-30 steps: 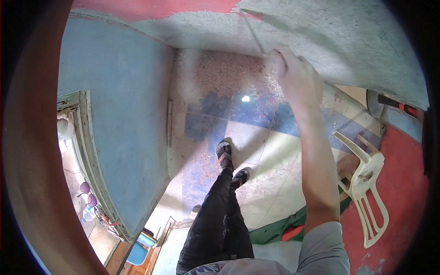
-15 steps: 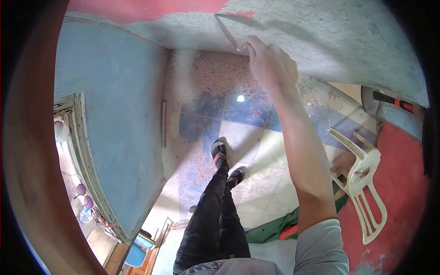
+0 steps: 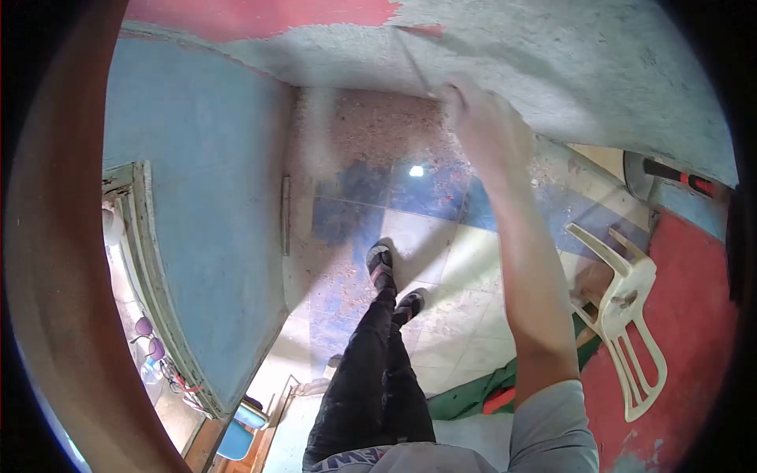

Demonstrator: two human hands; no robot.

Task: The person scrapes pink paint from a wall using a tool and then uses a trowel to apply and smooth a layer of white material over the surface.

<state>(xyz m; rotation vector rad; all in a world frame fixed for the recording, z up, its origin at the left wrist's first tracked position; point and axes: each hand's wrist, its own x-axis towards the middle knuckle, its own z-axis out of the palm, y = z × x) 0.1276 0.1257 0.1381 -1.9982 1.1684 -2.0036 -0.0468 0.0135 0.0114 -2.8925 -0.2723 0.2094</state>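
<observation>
My right hand [image 3: 490,130] is closed around the handle end of a thin scraper [image 3: 415,61], blurred by motion. The blade's far end meets the wall [image 3: 536,39] close to the ragged lower edge of the pink paint [image 3: 260,14]. Bare, greyish plaster shows below and right of that edge. A large, out-of-focus arm [image 3: 59,236], apparently my left, runs up the left side of the view; its hand is outside the picture.
Flakes and dust cover the floor [image 3: 371,118] along the wall base. A cream plastic chair [image 3: 623,284] lies at right, near a black-and-red handled tool [image 3: 678,175]. Green cloth [image 3: 465,396] lies beside my legs. At left are a blue wall [image 3: 197,181] and a window frame [image 3: 150,236].
My right hand and the scraper have shifted slightly to the right along the wall and are more blurred. The whole view has moved slightly too.
</observation>
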